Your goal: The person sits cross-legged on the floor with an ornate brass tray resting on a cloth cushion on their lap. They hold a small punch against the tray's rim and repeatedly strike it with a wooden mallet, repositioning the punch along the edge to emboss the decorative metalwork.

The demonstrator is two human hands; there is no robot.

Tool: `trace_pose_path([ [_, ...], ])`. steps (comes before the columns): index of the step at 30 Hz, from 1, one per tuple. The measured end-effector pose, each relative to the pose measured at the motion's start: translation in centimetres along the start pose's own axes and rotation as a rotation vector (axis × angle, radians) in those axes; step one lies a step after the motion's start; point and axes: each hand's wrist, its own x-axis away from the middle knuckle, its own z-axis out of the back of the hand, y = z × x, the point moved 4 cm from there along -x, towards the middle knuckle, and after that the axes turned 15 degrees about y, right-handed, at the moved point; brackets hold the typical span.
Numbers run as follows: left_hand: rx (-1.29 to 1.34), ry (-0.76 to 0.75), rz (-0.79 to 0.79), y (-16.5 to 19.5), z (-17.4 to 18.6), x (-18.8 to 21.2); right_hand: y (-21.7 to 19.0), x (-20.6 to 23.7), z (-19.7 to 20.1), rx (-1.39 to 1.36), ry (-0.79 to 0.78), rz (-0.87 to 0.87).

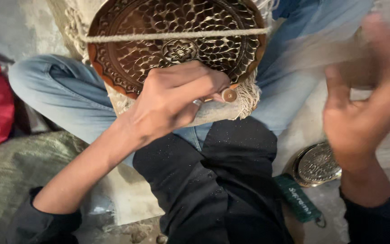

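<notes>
My left hand (172, 101) is curled tight around a small tool (228, 95), whose round wooden end sticks out past my fingers, and it rests against the lower rim of the plate (177, 43). The plate is round, dark copper-brown and cut all over with a petal pattern, a flower at its centre; it leans on a fringed cloth (247, 97) over someone's knees in blue jeans (59, 90), and a cord (172, 35) runs straight across its face. My right hand (366, 108) is lifted off to the side, well apart from the plate, fingers spread and holding nothing, though it is blurred, so I can't be sure. Below it a smaller silvery disc (317, 165) lies on the floor, just beside my black trouser leg (217, 180).
</notes>
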Motion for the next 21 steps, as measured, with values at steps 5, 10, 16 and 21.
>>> trace_pose_path([
  [5, 0.036, 0.043, 0.105, -0.1, -0.4, 0.1, 2.7, 1.4, 0.2, -0.777, -0.086, -0.672],
  [10, 0.003, 0.025, 0.061, -0.7, -0.6, 0.4, 4.8, 0.7, 0.3, -0.902, -0.132, -0.66],
  [16, -0.04, 0.02, 0.059, -1.1, -0.8, 0.7, 3.4, -1.1, 1.1, -0.278, -0.185, -0.129],
  [21, -0.035, 0.025, 0.052, -1.2, -0.9, 0.7, 1.4, -3.3, 1.5, 0.057, -0.131, 0.254],
])
